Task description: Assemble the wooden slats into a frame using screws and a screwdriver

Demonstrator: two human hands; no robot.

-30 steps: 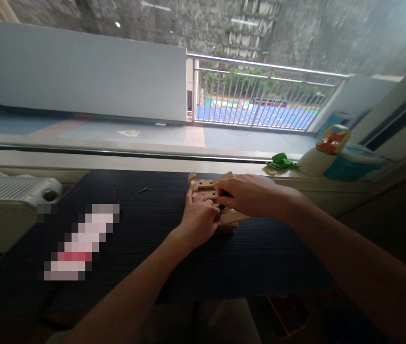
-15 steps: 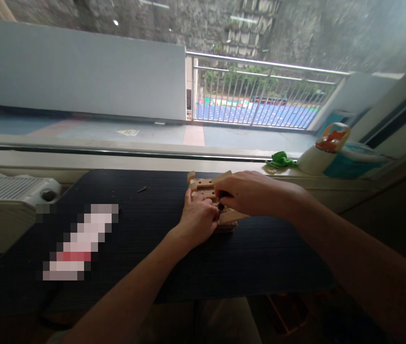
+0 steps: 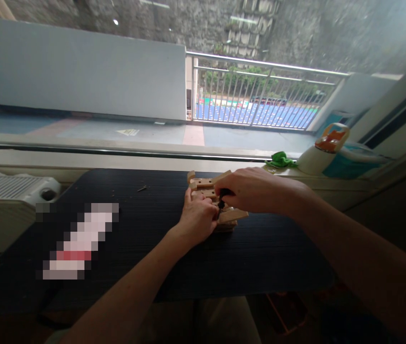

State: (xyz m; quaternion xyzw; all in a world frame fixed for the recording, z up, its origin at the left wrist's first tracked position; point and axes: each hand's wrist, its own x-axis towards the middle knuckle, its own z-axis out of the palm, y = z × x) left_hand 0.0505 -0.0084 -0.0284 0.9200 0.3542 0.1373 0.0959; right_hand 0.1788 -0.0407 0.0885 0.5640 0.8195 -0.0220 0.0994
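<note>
A small wooden assembly [image 3: 237,216] of light slats and blocks with dark holes lies on the black table. My left hand [image 3: 199,212] is closed on its near left side, thumb and fingertips by the tip of a screwdriver. Gripped in my right hand [image 3: 249,188] is that screwdriver [image 3: 221,204], its black handle mostly covered by the fingers and its shaft pointing down at the wood. Both hands hide the middle of the assembly, so the exact spot the tip touches cannot be seen.
Small screws [image 3: 142,189] lie on the black table [image 3: 145,215] to the left. A blurred-out pale item [image 3: 84,239] rests farther left. Behind the table are a windowsill with a green cloth [image 3: 280,160] and a white container with an orange top [image 3: 319,153]. A radiator [image 3: 13,188] stands at left.
My right hand has turned and lifted very slightly on the screwdriver handle. My left hand and the wooden assembly stay in place.
</note>
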